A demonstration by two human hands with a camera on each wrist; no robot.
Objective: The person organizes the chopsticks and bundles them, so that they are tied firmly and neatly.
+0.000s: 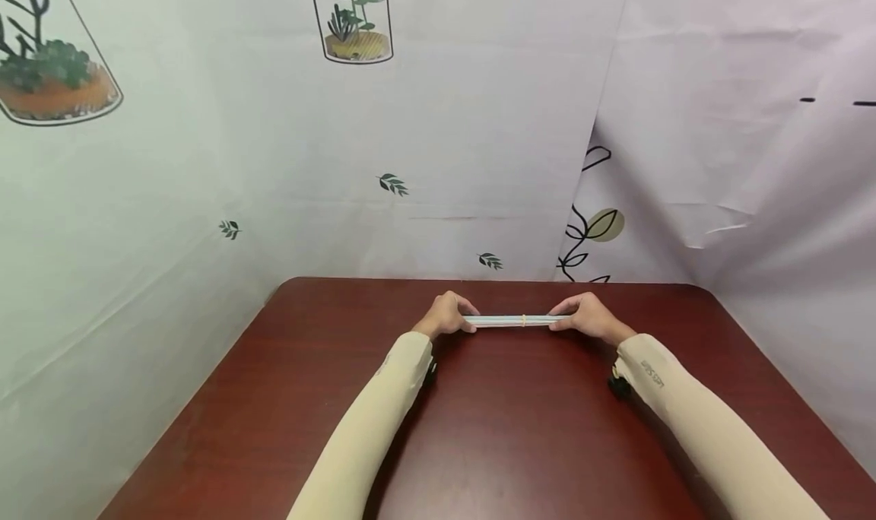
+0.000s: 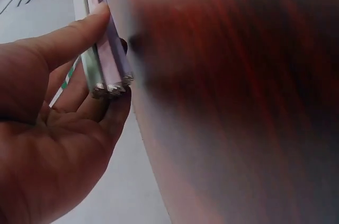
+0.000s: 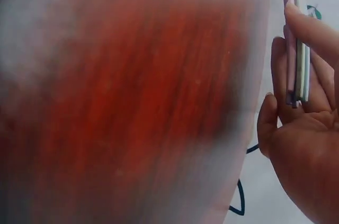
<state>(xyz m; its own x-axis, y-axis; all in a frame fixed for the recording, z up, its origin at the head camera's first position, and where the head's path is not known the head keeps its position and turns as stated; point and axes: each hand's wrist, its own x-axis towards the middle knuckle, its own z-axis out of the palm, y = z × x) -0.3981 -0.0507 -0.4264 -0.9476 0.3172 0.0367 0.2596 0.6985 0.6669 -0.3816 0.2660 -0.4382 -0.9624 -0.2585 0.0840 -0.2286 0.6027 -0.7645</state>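
A bundle of narrow pastel strips [image 1: 496, 321], with a thin yellowish band [image 1: 524, 320] around it, lies level between both hands near the far side of the table. My left hand [image 1: 448, 314] grips its left end, thumb across one face and fingers behind. In the left wrist view, the ends of the strips [image 2: 111, 60] show white, pink and purple with layered, ragged edges. At the right end, my right hand [image 1: 591, 318] pinches the bundle between thumb and fingers. Pink, pale and greenish strips [image 3: 291, 65] run past the thumb in the right wrist view.
The dark red wooden table [image 1: 520, 429] has rounded far corners. White sheeting [image 1: 465, 125] printed with plants stands behind it and along both sides. Dark devices sit under both wrists, one visible at the right cuff [image 1: 619, 385].
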